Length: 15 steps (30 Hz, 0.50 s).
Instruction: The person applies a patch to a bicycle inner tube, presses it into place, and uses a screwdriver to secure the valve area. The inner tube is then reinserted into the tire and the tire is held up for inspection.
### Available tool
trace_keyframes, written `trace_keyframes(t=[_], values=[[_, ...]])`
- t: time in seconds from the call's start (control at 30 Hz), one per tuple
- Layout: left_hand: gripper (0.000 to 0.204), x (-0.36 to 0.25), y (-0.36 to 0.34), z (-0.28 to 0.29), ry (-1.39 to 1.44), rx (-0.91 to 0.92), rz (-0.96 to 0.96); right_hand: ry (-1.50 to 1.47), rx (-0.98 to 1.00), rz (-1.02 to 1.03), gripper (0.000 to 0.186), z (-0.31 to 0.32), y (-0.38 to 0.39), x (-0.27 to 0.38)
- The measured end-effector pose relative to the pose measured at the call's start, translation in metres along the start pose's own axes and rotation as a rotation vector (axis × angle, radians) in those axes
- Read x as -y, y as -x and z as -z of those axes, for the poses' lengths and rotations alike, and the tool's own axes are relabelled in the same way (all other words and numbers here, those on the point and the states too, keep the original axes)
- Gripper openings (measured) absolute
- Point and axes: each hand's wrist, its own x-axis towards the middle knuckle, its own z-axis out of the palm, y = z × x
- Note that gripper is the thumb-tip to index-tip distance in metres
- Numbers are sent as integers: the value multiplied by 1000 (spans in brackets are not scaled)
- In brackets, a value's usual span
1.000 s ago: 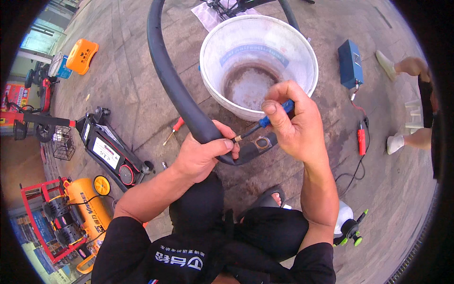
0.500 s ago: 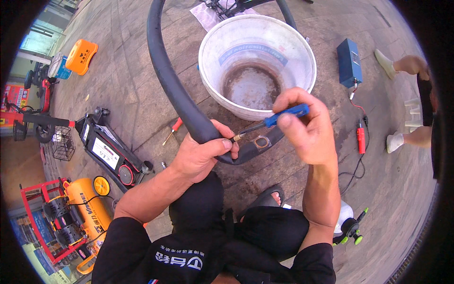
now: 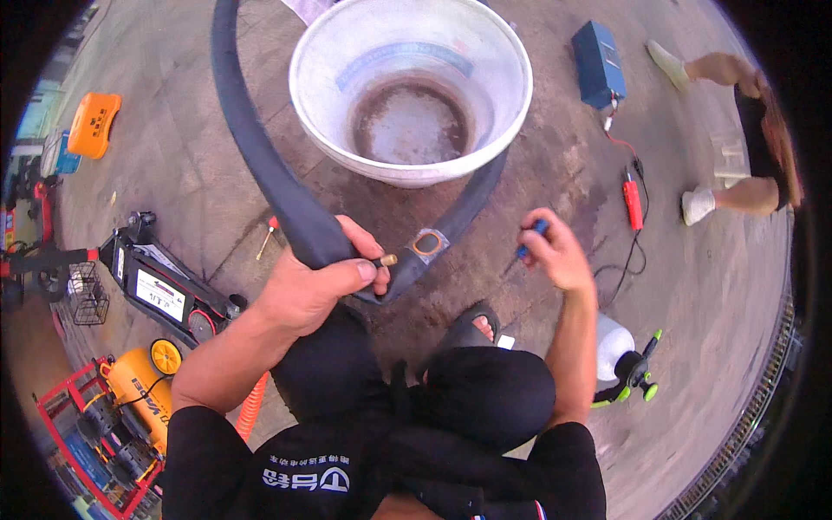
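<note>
My left hand (image 3: 316, 290) grips a thick black inner tube (image 3: 276, 178) over my knees. A brass-tipped valve (image 3: 386, 260) sticks out between its thumb and fingers. Just right of the valve, a patch with an orange-brown ring (image 3: 426, 245) sits on the tube. Out to the right, my right hand (image 3: 562, 258) is closed round a valve core tool (image 3: 541, 226). Only parts of its blue handle show; the fingers hide the rest. This hand is apart from the tube. Beyond my hands stands a white bucket (image 3: 412, 172) with a dirt-stained bottom, and the tube passes behind it.
At left lie a small screwdriver (image 3: 266, 240), a black floor jack (image 3: 160, 286) and a yellow air compressor (image 3: 139, 390). An orange stool (image 3: 94, 126) stands farther off. To the right are a blue box (image 3: 598, 65), a red clamp (image 3: 633, 202), a spray bottle (image 3: 614, 347) and another person's legs (image 3: 745, 196).
My right hand has drawn the valve core tool off the valve, away to the right. The left hand still holds the tube. The whole view has shifted, with the bucket now farther left.
</note>
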Motion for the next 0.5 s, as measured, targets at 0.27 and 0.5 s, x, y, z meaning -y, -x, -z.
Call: trace_keyframes(t=[0.27,0.5], values=[[23,-1,-5,-7,85,-33,-155,816,-385,-328,42,-36,-14,-208],[26,-3,-17,-24,110,57,-220,-459,-3,-145,54,-57,-28,-55]])
